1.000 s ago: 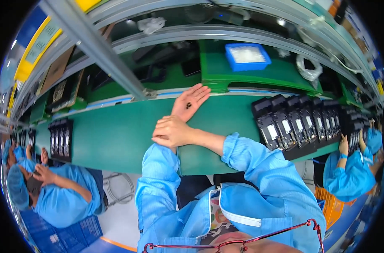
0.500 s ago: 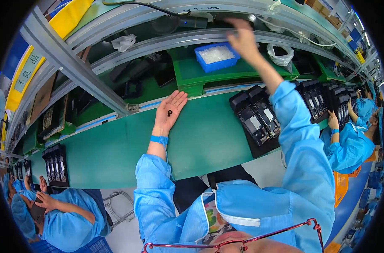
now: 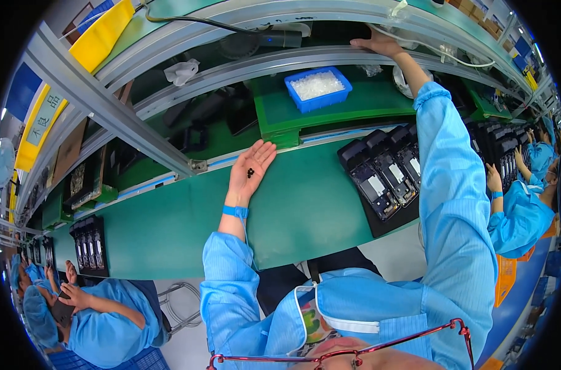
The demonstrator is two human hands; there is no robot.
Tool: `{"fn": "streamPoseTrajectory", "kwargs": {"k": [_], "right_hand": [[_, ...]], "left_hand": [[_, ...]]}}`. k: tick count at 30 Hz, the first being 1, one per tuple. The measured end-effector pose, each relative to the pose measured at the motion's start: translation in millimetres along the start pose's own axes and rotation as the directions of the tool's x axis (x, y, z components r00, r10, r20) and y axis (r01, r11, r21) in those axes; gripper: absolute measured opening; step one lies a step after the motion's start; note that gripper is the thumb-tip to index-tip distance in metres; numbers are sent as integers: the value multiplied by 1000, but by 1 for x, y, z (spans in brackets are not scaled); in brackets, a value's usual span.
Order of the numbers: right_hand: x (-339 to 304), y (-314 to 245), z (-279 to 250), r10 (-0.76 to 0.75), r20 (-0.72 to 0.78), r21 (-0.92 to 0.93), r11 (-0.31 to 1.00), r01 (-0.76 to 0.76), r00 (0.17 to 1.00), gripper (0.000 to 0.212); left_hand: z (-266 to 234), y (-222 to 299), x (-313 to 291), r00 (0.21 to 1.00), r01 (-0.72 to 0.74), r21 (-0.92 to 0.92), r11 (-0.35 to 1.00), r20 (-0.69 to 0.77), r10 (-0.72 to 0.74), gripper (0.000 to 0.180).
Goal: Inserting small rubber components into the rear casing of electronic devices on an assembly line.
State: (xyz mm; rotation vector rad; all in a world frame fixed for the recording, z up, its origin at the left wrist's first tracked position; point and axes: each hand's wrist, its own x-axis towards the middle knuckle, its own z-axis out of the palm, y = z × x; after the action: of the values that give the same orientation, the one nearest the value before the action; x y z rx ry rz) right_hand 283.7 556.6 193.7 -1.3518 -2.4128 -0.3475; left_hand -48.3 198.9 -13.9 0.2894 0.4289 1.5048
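Palm up over the green bench mat, my left hand lies flat with its fingers stretched out. A few small black pieces rest on its palm, too small to name. My right hand is stretched far up to the metal rail of the rack, at its right half, with thumb and fingers apart. Some of its fingers are partly hidden by the upper rail, and I see nothing in them. Below and left of it, a blue tray of small clear pieces stands on a green raised shelf.
Opened black handheld devices stand in a row on a dark tray right of my hands. A slanted metal post rises at the left. Co-workers in blue sit at the left and right. A crumpled clear bag hangs by the rack.
My right hand has moved right, from above the blue tray to the rail. My left hand stays palm up with the black pieces; the whole view has shifted slightly.
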Motion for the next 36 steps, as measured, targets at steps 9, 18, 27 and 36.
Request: {"fn": "streamPoseTrajectory", "kwargs": {"k": [9, 18, 27, 36], "right_hand": [[9, 10, 42, -168, -521, 72, 968, 239, 837, 83], [14, 36, 43, -130, -554, 52, 980, 190, 823, 84], [-4, 3, 34, -170, -568, 64, 966, 249, 806, 73], [-2, 11, 36, -147, -522, 107, 966, 235, 840, 76]], "left_hand": [[-3, -1, 5, 997, 4, 13, 1000, 71, -5, 41], [3, -4, 13, 997, 4, 15, 1000, 77, -5, 40], [-1, -3, 7, 998, 6, 18, 1000, 61, -7, 39], [4, -6, 6, 998, -7, 22, 1000, 58, 6, 38]]}}
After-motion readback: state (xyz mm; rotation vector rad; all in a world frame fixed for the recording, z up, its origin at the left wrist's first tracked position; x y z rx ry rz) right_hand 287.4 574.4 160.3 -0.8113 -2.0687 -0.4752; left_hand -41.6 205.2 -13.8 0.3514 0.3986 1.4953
